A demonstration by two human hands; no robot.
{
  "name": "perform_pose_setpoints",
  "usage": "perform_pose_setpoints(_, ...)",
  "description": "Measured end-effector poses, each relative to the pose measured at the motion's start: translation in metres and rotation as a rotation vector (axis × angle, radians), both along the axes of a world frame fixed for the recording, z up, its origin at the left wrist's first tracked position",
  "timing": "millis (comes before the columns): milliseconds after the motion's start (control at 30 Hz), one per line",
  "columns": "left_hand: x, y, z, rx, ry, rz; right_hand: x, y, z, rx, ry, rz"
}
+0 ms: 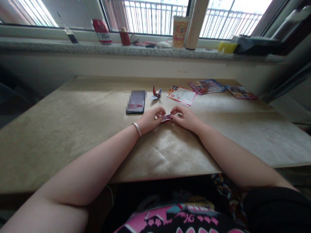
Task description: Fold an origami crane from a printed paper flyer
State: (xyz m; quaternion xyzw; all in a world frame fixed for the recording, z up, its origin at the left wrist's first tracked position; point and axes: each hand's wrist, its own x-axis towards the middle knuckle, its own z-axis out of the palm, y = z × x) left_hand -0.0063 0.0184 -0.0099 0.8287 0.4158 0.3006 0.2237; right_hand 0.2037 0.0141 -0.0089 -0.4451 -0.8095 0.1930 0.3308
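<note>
A small piece of folded printed paper [166, 118] is held between both hands, low over the middle of the table. My left hand [153, 117] pinches its left end, fingers curled. On the opposite end, my right hand [182, 116] grips it with thumb and fingertips. Parts of the paper are hidden behind the fingers. Just beyond the hands stands a folded paper crane [156, 93] with a pointed red tip. A phone [136, 102] with a lit, blurred screen lies to the left of the crane.
Printed leaflets [182, 95] lie right of the crane, with a colourful stack [207, 86] and another printed pile [241, 92] farther right. On the windowsill [155, 51] behind stand a red can [102, 31], a red bottle [124, 37] and a patterned cup [180, 32].
</note>
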Motion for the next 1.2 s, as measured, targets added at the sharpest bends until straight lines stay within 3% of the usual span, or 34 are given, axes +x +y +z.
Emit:
perform_pose_setpoints(267,0.003,-0.004,0.003,0.106,0.030,0.035,-0.005,0.000,-0.006,-0.052,0.012,-0.007)
perform_pose_setpoints(500,0.005,-0.001,-0.003,0.198,0.065,0.037,-0.014,0.002,-0.014,-0.226,0.319,-0.093)
perform_pose_setpoints(667,0.007,-0.002,-0.003,0.238,0.015,0.048,-0.023,-0.002,-0.011,-0.288,0.464,-0.131)
perform_pose_setpoints(800,0.008,-0.006,0.000,0.194,-0.093,0.054,-0.023,-0.004,-0.006,-0.183,0.401,-0.161)
perform_pose_setpoints(967,0.010,-0.009,0.002,0.143,-0.209,0.062,-0.020,-0.008,-0.001,0.067,0.217,-0.180)
perform_pose_setpoints(1200,0.010,-0.008,-0.002,0.124,-0.281,0.105,-0.016,-0.008,-0.001,0.380,0.143,-0.109)
